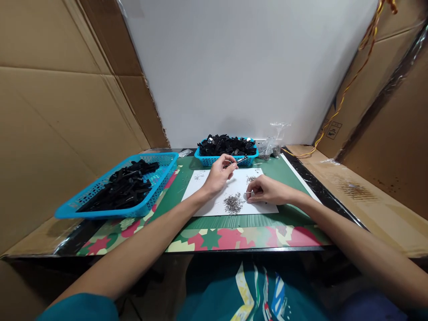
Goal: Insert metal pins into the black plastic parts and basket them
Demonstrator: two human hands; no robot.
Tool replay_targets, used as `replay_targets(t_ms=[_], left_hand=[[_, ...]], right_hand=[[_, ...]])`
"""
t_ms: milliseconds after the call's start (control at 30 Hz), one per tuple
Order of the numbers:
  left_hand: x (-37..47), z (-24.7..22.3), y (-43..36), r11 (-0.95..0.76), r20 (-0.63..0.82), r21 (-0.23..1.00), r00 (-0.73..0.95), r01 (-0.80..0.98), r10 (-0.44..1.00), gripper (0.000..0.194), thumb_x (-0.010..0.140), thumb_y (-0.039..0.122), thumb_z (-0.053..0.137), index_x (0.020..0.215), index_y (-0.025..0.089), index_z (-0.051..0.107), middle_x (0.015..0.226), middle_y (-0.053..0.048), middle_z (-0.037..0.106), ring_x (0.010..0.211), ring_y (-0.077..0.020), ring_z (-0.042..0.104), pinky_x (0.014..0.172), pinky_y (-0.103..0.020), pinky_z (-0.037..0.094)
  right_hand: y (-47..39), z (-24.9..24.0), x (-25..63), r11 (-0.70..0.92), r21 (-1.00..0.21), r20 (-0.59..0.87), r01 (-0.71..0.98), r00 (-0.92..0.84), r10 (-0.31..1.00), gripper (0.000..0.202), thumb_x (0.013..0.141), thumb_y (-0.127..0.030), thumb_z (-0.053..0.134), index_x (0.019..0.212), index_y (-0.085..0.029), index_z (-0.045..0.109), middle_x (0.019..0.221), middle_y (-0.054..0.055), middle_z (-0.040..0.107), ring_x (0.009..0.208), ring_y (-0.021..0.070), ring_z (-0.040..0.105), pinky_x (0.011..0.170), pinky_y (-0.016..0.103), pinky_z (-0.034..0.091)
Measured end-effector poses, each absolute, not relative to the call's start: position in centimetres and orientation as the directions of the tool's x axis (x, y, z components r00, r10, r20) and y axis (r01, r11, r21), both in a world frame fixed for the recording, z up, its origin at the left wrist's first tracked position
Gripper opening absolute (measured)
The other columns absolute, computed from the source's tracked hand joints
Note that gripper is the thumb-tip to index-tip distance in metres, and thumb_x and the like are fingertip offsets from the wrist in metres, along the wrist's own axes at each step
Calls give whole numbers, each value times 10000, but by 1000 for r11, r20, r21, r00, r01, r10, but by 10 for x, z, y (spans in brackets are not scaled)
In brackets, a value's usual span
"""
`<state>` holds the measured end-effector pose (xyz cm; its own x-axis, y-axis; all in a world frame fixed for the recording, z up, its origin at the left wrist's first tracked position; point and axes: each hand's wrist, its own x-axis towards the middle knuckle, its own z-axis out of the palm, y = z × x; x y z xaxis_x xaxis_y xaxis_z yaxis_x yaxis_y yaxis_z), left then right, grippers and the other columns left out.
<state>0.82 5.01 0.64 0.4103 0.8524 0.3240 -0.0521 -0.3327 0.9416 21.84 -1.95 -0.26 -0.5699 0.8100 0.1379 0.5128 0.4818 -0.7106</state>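
Note:
My left hand point(220, 173) is closed on a small black piece point(241, 159), held above the far part of a white sheet point(207, 206). Low over the sheet's right side, my right hand point(259, 189) pinches a thin metal tool point(249, 192) that points left. A pile of tiny metal parts point(233, 203) lies on the sheet just left of the tool's tip. A smaller pile point(250, 179) sits beyond my right hand, partly hidden by it, and a few bits point(199, 177) are scattered at the far left of the sheet.
A blue basket point(160, 191) of black pieces stands on the left. Another blue basket point(203, 160), heaped with black pieces, is behind my left hand. Clear plastic bags point(267, 148) lie at the back right. Cardboard walls point(384, 111) flank the table, and a yellow cord point(344, 96) hangs at the right.

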Motion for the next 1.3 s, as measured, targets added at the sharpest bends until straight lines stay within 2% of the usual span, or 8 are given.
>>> replay_targets(t_ms=[233,400,533,633,767,933,1100,1300], left_hand=[[7,12,47,-209,195,978,409,-10,891,268,849,423,680,954,184,620,727,32,498,543,-76,350,486,-192,252],[6,18,34,-49,15,998,627,38,779,290,900,450,657,825,180,583,652,57,299,538,-80,240,501,-213,166],[10,22,18,-35,-12,998,779,44,627,369,948,537,651,876,176,617,700,41,308,586,-91,247,517,-232,176],[13,22,11,-38,19,999,796,6,605,385,933,559,677,925,181,606,755,22,364,616,-95,280,526,-239,191],[14,20,10,-54,57,998,795,-30,604,375,934,538,689,915,191,547,779,27,367,631,-93,309,549,-237,222],[13,20,11,-322,195,946,722,40,664,386,975,561,621,895,188,565,754,23,427,643,-112,360,574,-248,283],[11,14,12,-689,416,687,653,231,633,307,1062,454,504,980,187,633,838,-5,559,729,-147,484,681,-278,363],[8,10,13,-820,465,461,694,341,550,284,1095,399,437,1043,200,633,941,-32,561,813,-181,555,765,-312,419]], right_hand=[[-23,6,226,451,-809,171,376,-584,793,218,915,-365,724,849,-158,709,687,-12,581,613,115,435,548,254,319],[-28,21,229,452,-878,388,156,-320,865,324,901,-493,756,861,-188,655,719,-27,522,604,106,406,543,260,324],[-30,24,226,449,-890,418,84,-245,875,389,845,-551,807,838,-197,645,670,-29,527,602,120,459,544,268,358],[-29,21,223,434,-896,399,99,-252,882,444,810,-621,810,847,-206,658,682,6,597,645,167,552,566,295,428],[-29,20,224,464,-872,424,153,-235,875,442,788,-621,831,834,-204,693,635,-26,513,588,141,488,525,279,386],[-28,22,227,439,-882,392,171,-249,886,436,848,-612,779,903,-185,706,655,-38,490,574,112,395,523,264,314],[-24,15,228,441,-869,383,222,-262,886,456,876,-630,743,881,-176,700,690,-19,533,601,119,412,541,266,316],[-25,14,226,468,-833,397,296,-269,877,478,890,-650,717,873,-172,710,687,-5,552,597,127,413,539,274,311]])
